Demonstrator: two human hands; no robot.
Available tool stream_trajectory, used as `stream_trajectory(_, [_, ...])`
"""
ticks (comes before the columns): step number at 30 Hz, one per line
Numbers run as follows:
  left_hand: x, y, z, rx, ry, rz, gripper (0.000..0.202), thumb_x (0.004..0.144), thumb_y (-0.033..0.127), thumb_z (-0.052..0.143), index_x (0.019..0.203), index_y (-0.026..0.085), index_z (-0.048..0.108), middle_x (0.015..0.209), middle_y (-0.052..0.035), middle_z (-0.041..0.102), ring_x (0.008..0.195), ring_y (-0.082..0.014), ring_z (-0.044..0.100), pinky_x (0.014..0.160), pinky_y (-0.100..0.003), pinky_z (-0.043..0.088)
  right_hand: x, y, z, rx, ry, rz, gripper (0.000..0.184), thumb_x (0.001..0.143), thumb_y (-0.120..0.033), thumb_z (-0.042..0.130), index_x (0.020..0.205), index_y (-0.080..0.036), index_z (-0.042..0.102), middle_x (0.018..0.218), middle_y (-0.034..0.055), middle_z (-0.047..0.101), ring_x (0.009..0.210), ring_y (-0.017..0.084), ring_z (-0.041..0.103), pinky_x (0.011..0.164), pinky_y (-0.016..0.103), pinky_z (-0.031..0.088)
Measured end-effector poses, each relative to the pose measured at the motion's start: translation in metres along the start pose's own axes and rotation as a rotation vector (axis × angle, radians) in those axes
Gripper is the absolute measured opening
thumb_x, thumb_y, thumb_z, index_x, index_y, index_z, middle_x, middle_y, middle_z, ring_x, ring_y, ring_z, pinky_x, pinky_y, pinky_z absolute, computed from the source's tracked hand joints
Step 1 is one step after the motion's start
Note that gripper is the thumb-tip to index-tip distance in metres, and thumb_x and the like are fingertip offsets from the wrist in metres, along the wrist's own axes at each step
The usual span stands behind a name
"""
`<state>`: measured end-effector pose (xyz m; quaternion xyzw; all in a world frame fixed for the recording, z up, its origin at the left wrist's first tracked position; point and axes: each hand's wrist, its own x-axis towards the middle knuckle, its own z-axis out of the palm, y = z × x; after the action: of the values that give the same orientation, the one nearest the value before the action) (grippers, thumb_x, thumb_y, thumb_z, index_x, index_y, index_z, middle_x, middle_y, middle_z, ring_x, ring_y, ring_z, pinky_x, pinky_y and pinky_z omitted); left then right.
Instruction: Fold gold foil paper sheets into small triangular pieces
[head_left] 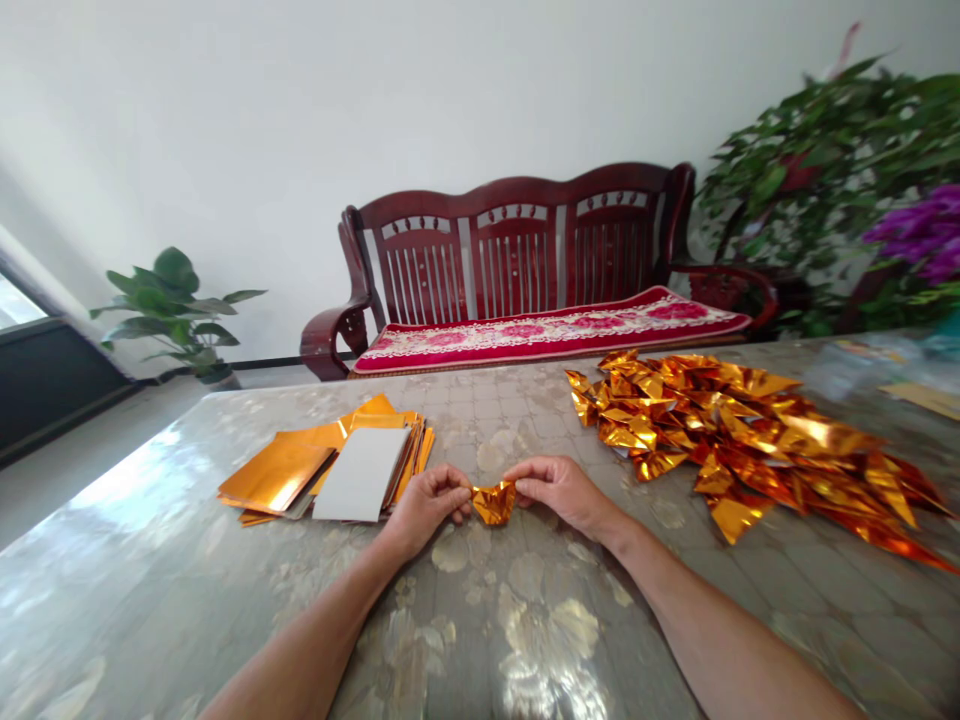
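Between my two hands is a small folded piece of gold foil paper, shaped like an ingot. My left hand pinches its left tip, and my right hand pinches the right tip. Just left of my left hand lie stacks of flat gold foil sheets, with a pale grey-white sheet on top of the nearer stack. A large heap of folded gold foil pieces spreads over the table to the right of my right hand.
The table has a glossy, flower-patterned cover. Clear plastic lies at its far right. Beyond the table stands a dark red wooden bench with a red floral cushion. Potted plants stand at both sides.
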<state>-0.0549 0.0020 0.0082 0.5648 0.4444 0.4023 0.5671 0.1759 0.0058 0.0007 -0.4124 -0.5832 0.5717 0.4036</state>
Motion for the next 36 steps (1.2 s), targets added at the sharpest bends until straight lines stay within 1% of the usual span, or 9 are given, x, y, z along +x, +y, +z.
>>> stream_trajectory(5, [0.0, -0.002, 0.002, -0.005, 0.016, 0.012, 0.033, 0.068, 0.042, 0.077, 0.075, 0.015, 0.06, 0.059, 0.0004, 0.065, 0.05, -0.0095, 0.055, 0.053, -0.021, 0.045, 0.0, 0.0, 0.003, 0.031, 0.036, 0.002, 0.025, 0.07, -0.029, 0.071, 0.092, -0.017, 0.075, 0.077, 0.0004, 0.074, 0.064, 0.012, 0.063, 0.067, 0.026, 0.051])
stream_trajectory(8, [0.0, -0.006, 0.002, 0.033, 0.041, 0.049, 0.027, 0.072, 0.039, 0.074, 0.075, 0.016, 0.06, 0.061, 0.0002, 0.065, 0.052, -0.0107, 0.056, 0.055, -0.022, 0.046, 0.0, -0.001, 0.005, 0.043, 0.054, 0.004, 0.025, 0.069, -0.027, 0.071, 0.092, -0.017, 0.074, 0.079, 0.0005, 0.074, 0.065, 0.012, 0.064, 0.067, 0.026, 0.051])
stream_trajectory(13, [-0.002, -0.016, 0.001, 0.232, 0.1, 0.202, 0.013, 0.082, 0.031, 0.064, 0.079, 0.018, 0.063, 0.063, 0.0017, 0.063, 0.057, -0.0118, 0.056, 0.057, -0.021, 0.044, 0.0, -0.003, 0.009, 0.017, 0.082, 0.011, 0.027, 0.068, -0.024, 0.068, 0.093, -0.016, 0.073, 0.079, 0.001, 0.074, 0.066, 0.012, 0.063, 0.066, 0.025, 0.05])
stream_trajectory(18, [-0.005, -0.018, 0.001, 0.439, 0.14, 0.322, 0.011, 0.085, 0.027, 0.059, 0.08, 0.018, 0.065, 0.07, 0.0004, 0.066, 0.063, -0.0129, 0.06, 0.061, -0.021, 0.046, 0.001, -0.006, 0.012, 0.034, 0.128, 0.057, 0.025, 0.066, -0.021, 0.066, 0.09, -0.016, 0.072, 0.075, 0.0001, 0.073, 0.062, 0.011, 0.062, 0.062, 0.023, 0.05])
stream_trajectory(25, [-0.007, -0.018, 0.002, 0.514, 0.148, 0.355, 0.011, 0.087, 0.026, 0.057, 0.082, 0.019, 0.064, 0.071, 0.0006, 0.067, 0.064, -0.0127, 0.061, 0.061, -0.021, 0.047, 0.0, -0.01, 0.014, 0.054, 0.145, 0.051, 0.025, 0.064, -0.02, 0.064, 0.086, -0.017, 0.073, 0.076, -0.0001, 0.073, 0.063, 0.011, 0.062, 0.061, 0.022, 0.05])
stream_trajectory(30, [-0.008, -0.018, 0.003, 0.556, 0.151, 0.368, 0.01, 0.086, 0.025, 0.058, 0.081, 0.018, 0.064, 0.073, -0.0003, 0.067, 0.064, -0.0124, 0.06, 0.061, -0.021, 0.047, 0.002, -0.007, 0.015, 0.048, 0.165, 0.053, 0.022, 0.062, -0.019, 0.063, 0.082, -0.017, 0.072, 0.072, -0.0004, 0.072, 0.062, 0.011, 0.061, 0.06, 0.022, 0.049])
stream_trajectory(36, [-0.008, -0.016, 0.004, 0.583, 0.154, 0.366, 0.011, 0.087, 0.024, 0.057, 0.081, 0.018, 0.064, 0.071, 0.0, 0.066, 0.063, -0.0122, 0.06, 0.06, -0.021, 0.046, 0.003, -0.005, 0.015, 0.073, 0.164, 0.05, 0.024, 0.059, -0.015, 0.06, 0.08, -0.017, 0.07, 0.071, -0.0006, 0.072, 0.059, 0.01, 0.06, 0.058, 0.021, 0.047])
